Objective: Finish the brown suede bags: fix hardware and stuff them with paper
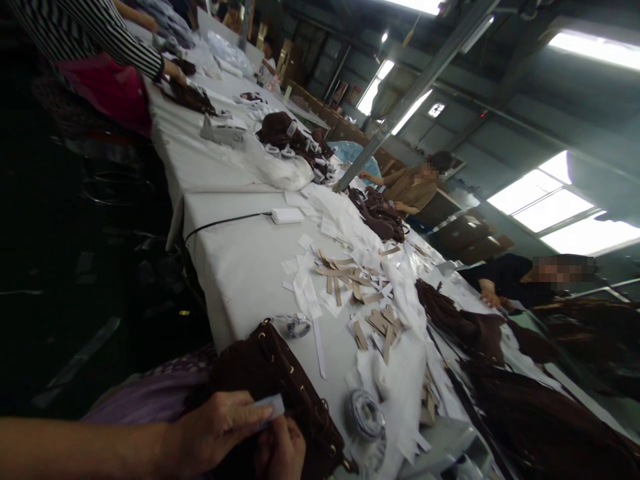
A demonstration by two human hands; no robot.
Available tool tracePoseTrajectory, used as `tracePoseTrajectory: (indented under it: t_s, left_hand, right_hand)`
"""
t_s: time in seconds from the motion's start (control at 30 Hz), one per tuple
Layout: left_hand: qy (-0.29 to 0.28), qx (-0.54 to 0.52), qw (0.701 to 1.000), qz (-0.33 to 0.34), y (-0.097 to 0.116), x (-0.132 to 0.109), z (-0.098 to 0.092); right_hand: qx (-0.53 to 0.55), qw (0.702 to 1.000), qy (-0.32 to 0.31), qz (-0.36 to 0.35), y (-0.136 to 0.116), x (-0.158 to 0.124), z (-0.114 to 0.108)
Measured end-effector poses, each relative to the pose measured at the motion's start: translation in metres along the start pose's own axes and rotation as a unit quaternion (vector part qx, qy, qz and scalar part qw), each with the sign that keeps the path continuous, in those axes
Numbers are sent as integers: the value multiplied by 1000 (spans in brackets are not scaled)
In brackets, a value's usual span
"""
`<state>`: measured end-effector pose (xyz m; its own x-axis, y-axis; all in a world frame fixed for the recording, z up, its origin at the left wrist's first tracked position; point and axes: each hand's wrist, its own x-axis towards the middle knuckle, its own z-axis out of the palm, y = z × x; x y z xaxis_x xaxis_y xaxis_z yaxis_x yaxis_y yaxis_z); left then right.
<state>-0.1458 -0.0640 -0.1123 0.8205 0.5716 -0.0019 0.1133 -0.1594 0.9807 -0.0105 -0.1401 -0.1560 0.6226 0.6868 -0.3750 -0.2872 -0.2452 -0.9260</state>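
A dark brown bag (245,367) with gold-coloured eyelets along its edge lies at the table's near edge, close to my body. Over it, my left hand (215,423) pinches a small pale strip (271,404) between thumb and fingers. My right hand (283,448) is closed just below the strip's end, its fingertips curled; what they grip is hidden. On the table beyond the bag lies a small clear-wrapped coil (297,325). To the right is a roll of pale tape (365,413).
Brown and white paper strips (350,277) litter the white table (225,260), with crumpled white tissue (405,320) alongside. A white box with a black cable (287,216) lies farther up. More brown bags (465,327) are at the right. Several people work around the table; a metal post (400,107) rises beyond.
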Motion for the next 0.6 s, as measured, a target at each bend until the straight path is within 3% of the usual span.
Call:
tracePoseTrajectory:
  t_s: [0.1,0.2,0.3,0.4,0.47,0.6]
  left_hand:
    - [-13,2,1000,-2,4,-1,-2]
    - [-6,-22,1000,-10,2,-3,2]
    - [45,-153,983,-88,-6,-2,8]
    - [37,-279,938,-202,-11,6,11]
    - [13,-264,935,-236,-11,11,11]
    - [18,-181,962,-205,-10,14,14]
  right_hand:
    - [40,997,-4,64,-1,-1,0]
    - [43,996,22,73,0,-1,3]
    - [55,995,35,71,6,1,6]
    - [34,997,47,53,13,3,5]
    - [15,998,63,28,16,4,6]
    - [15,997,70,8,17,-8,8]
